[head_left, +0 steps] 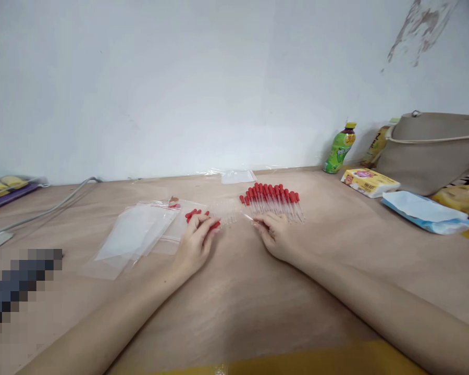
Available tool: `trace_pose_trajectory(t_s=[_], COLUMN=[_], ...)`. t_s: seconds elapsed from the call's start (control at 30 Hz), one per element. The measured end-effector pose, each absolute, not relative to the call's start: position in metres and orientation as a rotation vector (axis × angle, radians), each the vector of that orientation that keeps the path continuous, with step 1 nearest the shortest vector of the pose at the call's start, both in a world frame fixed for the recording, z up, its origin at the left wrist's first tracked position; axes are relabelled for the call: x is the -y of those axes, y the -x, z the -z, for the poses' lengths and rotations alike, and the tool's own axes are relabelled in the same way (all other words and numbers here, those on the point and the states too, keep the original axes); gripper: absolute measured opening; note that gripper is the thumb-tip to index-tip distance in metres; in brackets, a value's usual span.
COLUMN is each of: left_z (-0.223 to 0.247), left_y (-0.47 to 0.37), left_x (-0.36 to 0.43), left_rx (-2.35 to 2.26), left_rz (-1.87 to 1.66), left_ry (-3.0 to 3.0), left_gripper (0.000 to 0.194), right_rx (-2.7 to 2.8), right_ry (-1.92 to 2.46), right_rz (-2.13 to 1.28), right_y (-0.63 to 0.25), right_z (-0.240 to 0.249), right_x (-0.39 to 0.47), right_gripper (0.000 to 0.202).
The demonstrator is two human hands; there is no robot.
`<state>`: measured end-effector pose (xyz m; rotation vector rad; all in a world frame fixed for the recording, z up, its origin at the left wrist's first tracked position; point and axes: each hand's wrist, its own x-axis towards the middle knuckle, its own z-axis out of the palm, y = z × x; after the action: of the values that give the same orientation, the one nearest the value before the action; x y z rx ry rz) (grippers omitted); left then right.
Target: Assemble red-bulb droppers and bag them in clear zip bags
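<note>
My left hand (196, 240) rests on the table and grips a small bunch of red-capped clear droppers (197, 214) pointing right. My right hand (274, 235) lies near the front of a fanned row of red-capped droppers (272, 200), its fingertips pinching the glass tip of one dropper (248, 217). A pile of clear zip bags (135, 235) lies just left of my left hand, partly under the held droppers.
A green drink bottle (340, 148), a beige bag (433, 148), a yellow tissue pack (369, 182) and a blue-white cloth (424, 211) sit at the right. A grey cable (42, 211) and yellow objects (2, 186) lie at the far left.
</note>
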<state>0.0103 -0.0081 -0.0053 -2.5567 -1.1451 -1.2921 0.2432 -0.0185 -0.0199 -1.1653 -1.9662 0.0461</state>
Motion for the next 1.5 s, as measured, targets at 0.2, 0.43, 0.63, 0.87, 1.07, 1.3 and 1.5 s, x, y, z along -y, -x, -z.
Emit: trace_pose_trajectory(t_s=[0.2,0.43,0.63,0.87,1.07,1.3,1.5], left_z=[0.015,0.015,0.014,0.016,0.012,0.007,0.003], left_y=[-0.015,-0.015,-0.017,-0.016,-0.014,-0.014,-0.019], left_x=[0.017,0.011,0.013,0.012,0.014,0.019,0.023], left_rx=[1.32,1.317,1.296,1.379,1.157,0.968,0.976], left_rz=[1.267,1.276,1.267,1.309,1.322,1.065,0.989], left_ry=[2.711,2.734,2.764,2.857,2.949,3.057,3.016], left_gripper=[0.027,0.021,0.021,0.019,0.017,0.017,0.012], right_rx=[2.107,2.144,2.17,2.209,2.252,2.34,2.339], right_ry=[0.993,1.01,0.982,0.927,0.89,0.797,0.773], right_rz=[-0.002,0.021,0.023,-0.043,-0.075,0.02,0.215], right_y=[-0.237,-0.237,-0.235,-0.236,-0.239,-0.249,-0.245], right_z=[0.02,0.019,0.02,0.016,0.006,0.013,0.01], right_x=[0.027,0.026,0.025,0.025,0.027,0.019,0.024], right_gripper=[0.02,0.021,0.02,0.02,0.018,0.019,0.022])
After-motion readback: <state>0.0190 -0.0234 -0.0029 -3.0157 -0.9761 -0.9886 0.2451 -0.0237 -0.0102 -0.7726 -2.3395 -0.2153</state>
